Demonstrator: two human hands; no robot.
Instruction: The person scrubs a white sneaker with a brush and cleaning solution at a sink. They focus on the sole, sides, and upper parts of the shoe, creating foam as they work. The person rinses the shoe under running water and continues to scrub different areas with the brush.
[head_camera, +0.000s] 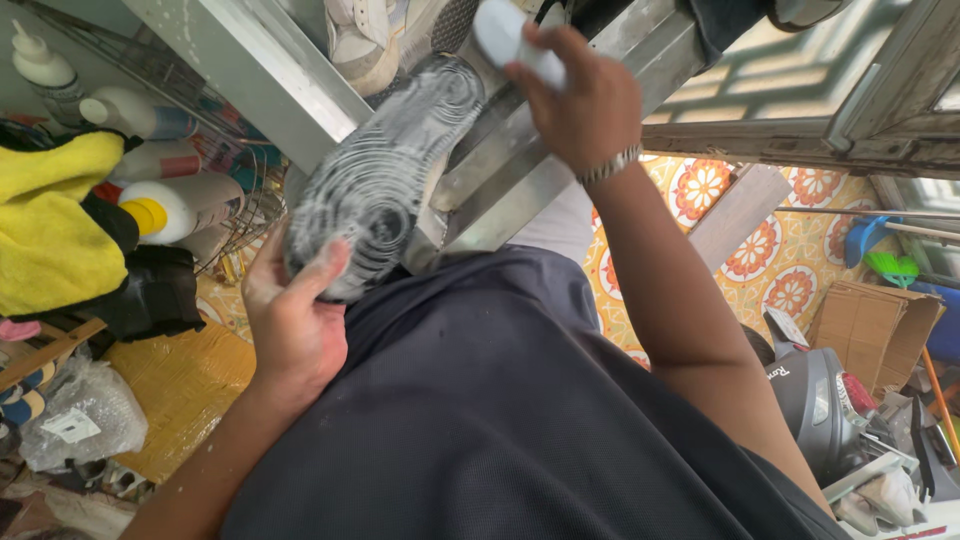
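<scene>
From the head camera, the left hand (290, 320) grips the heel of a shoe (385, 175), its grey patterned sole facing the camera, raised before a metal frame (250, 60). The right hand (580, 100) clasps a white brush (510, 40) above the shoe's toe.

I am in a small, crowded shoe-cleaning workshop. A metal rack (560, 150) in front of me holds shoes, and one shoe's soapy grey sole (385, 170) faces me. To my left, a wire shelf (235, 215) carries squeeze bottles (175, 205) of cleaning liquid, with a yellow cloth (55, 225) and a black cloth (150, 295) beside them. To my right, orange patterned floor tiles (770, 250), a cardboard box (875, 325) and a grey machine (815, 400) crowd together.
</scene>
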